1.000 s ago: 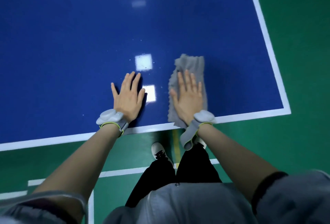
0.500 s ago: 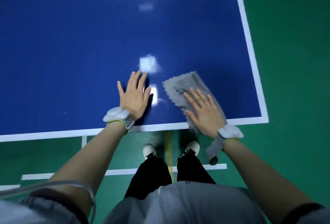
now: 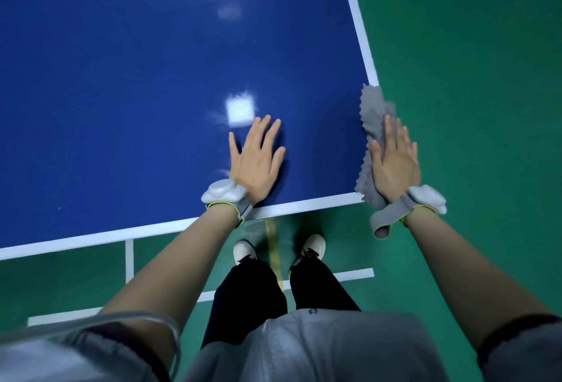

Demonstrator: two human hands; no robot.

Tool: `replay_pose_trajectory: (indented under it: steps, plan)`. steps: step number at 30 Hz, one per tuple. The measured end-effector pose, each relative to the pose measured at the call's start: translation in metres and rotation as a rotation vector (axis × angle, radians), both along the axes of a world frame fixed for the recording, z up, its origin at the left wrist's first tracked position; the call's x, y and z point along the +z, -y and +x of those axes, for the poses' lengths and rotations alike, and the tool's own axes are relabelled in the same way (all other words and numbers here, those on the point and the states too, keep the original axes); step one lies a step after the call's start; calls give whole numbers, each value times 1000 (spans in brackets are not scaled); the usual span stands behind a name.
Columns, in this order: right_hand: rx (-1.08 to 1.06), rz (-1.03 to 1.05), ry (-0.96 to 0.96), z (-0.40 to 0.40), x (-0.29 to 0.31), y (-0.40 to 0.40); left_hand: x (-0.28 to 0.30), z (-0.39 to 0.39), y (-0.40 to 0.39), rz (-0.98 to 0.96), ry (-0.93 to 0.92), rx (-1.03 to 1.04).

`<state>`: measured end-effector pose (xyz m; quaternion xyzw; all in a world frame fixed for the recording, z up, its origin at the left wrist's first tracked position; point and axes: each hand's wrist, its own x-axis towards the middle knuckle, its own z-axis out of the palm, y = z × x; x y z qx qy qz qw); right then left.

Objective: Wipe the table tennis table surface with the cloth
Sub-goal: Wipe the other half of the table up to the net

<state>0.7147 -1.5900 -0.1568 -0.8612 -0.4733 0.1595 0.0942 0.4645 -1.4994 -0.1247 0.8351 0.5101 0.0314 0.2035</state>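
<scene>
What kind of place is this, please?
Probably an indoor sports hall: a blue table tennis table with white edge lines and a green floor painted with court lines.

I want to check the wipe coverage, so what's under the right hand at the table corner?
The grey cloth lies under the flat right hand, over the table corner. The corner's white lines and edge beneath the cloth are covered, so they cannot be seen.

Blue table (image 3: 152, 77) — white-edged — grey cloth (image 3: 372, 113), green floor (image 3: 486, 77)
</scene>
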Motion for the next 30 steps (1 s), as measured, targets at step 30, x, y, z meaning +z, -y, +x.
replay_pose_trajectory:
  steps: [30]
  plan:
    - [999, 34, 75, -225, -4, -66, -15, -154, -113, -54, 130, 481]
